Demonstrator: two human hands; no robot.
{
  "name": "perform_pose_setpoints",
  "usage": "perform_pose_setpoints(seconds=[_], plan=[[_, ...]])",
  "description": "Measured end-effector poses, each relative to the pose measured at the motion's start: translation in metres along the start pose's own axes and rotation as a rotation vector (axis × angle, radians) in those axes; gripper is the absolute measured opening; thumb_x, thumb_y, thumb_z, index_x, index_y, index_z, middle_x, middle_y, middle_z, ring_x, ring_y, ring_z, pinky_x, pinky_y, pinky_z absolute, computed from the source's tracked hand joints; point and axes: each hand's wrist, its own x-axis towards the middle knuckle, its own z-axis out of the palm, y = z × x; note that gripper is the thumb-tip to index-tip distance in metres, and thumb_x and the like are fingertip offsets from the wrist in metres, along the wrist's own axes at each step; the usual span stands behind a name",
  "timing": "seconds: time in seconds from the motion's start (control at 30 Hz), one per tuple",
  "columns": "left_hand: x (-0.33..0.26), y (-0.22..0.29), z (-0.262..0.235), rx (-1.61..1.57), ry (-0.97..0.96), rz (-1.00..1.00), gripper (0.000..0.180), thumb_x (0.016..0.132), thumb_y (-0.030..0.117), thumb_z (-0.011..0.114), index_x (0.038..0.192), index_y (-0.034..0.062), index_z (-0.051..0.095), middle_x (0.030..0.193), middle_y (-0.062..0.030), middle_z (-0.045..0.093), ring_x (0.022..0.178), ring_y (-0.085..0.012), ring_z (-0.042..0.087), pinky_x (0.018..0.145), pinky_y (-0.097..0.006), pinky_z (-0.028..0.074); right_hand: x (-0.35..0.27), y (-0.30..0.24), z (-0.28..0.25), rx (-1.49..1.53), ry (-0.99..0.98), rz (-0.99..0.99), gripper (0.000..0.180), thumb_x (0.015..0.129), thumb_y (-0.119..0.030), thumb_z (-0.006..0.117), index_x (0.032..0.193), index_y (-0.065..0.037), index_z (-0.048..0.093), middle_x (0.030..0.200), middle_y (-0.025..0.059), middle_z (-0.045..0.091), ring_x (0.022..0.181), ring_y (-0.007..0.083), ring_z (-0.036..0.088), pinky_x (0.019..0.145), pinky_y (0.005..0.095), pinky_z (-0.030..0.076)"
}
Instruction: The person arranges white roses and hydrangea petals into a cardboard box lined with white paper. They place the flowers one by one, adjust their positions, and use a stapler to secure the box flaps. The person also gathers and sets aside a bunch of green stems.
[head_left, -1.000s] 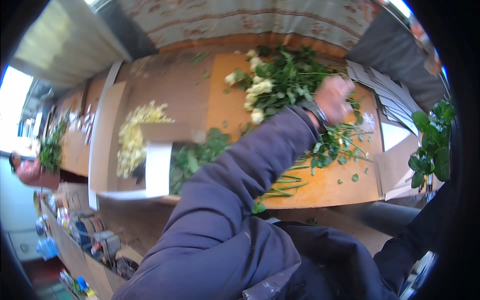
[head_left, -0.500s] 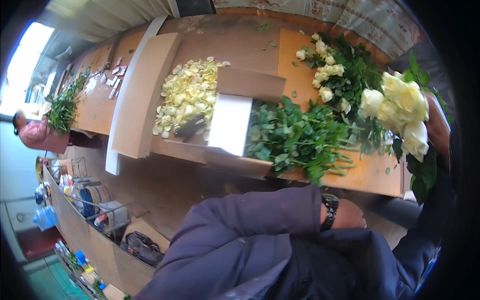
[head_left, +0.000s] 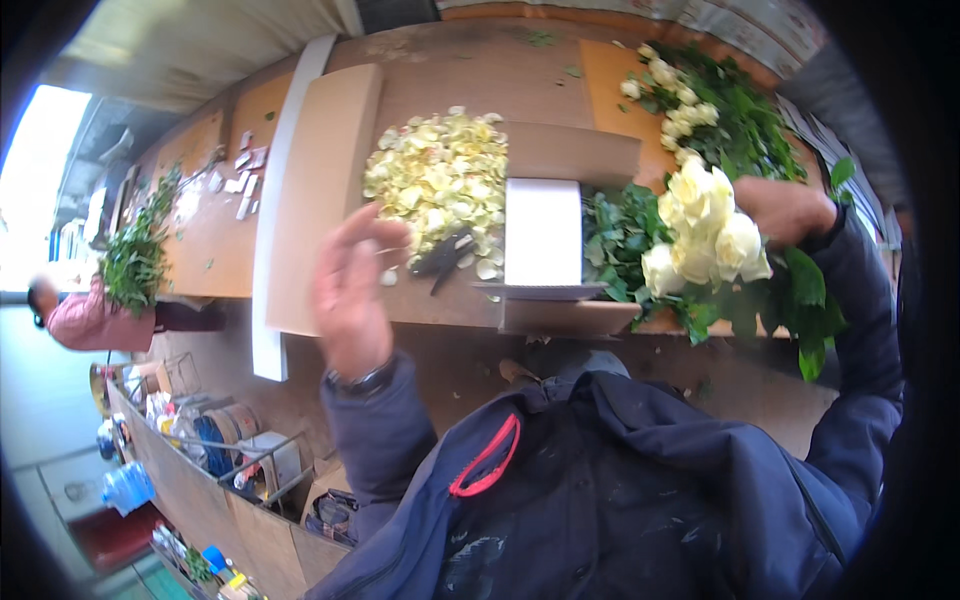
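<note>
My right hand [head_left: 785, 210] is closed around a bunch of cream-white roses [head_left: 705, 225], holding it above the bench at the right. Its leaves hang down below my wrist. Raised near the front edge of the bench, my left hand [head_left: 352, 292] holds nothing; its fingers are apart and slightly blurred. To its right a black hand tool [head_left: 437, 258] lies at the near edge of a heap of pale yellow petals [head_left: 440, 175]; its exact kind is not clear. An opened cardboard box with a white inside [head_left: 543, 232] stands between the petals and a pile of leafy stems [head_left: 615, 235].
More white roses [head_left: 690, 115] lie at the back right of the bench. A long cardboard piece [head_left: 325, 190] and a white board [head_left: 290, 200] cross the bench at the left. Farther left, a person in pink [head_left: 95, 315] stands by greenery [head_left: 138, 250].
My left hand has swung from near my body on the right to the left, above the bench edge. My right hand has brought the roses leftward, over the leafy stems.
</note>
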Motion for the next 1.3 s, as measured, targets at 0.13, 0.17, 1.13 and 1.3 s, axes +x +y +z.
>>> perform_pose_setpoints(seconds=[0.13,0.17,1.13,1.3], plan=[[-0.001,-0.078,0.004,-0.056,-0.295,-0.39,0.039,0.107,0.02,0.06,0.141,0.0011,0.06,0.12,-0.0113,0.07,0.109,-0.0195,0.068,0.096,-0.035,0.057,0.044,0.027,0.006,0.128,-0.072,-0.138,0.044,0.089,-0.017,0.08,0.129,-0.001,0.069,0.122,0.0129,0.076,0.111,0.0212,0.068,0.099,0.0385,0.053],[-0.004,-0.093,0.007,-0.104,-0.386,-0.507,0.046,0.106,0.021,0.063,0.146,-0.0002,0.056,0.122,-0.0118,0.069,0.113,-0.0206,0.068,0.099,-0.035,0.056,0.052,0.033,0.008,0.126,-0.104,-0.102,0.043,0.09,-0.017,0.079,0.129,-0.002,0.069,0.123,0.0131,0.076,0.113,0.0206,0.068,0.099,0.0379,0.053],[0.046,-0.203,0.02,-0.249,-0.952,-0.753,0.114,0.085,0.02,0.088,0.167,-0.0018,0.01,0.151,-0.024,0.049,0.135,-0.0334,0.054,0.114,-0.044,0.045,0.182,-0.011,0.053,-0.223,0.552,0.067,0.078,0.069,-0.009,0.085,0.142,0.0,0.057,0.13,0.021,0.066,0.123,0.0381,0.062,0.107,0.0418,0.049],[0.036,-0.21,0.004,-0.306,-0.875,-0.902,0.109,0.092,0.015,0.081,0.169,0.0061,0.005,0.151,-0.027,0.048,0.134,-0.0326,0.055,0.109,-0.043,0.05,0.143,-0.022,0.089,-0.119,1.148,-0.127,0.026,0.082,0.003,0.074,0.108,0.0,0.072,0.099,0.0131,0.072,0.091,0.0309,0.071,0.081,0.0379,0.056]])
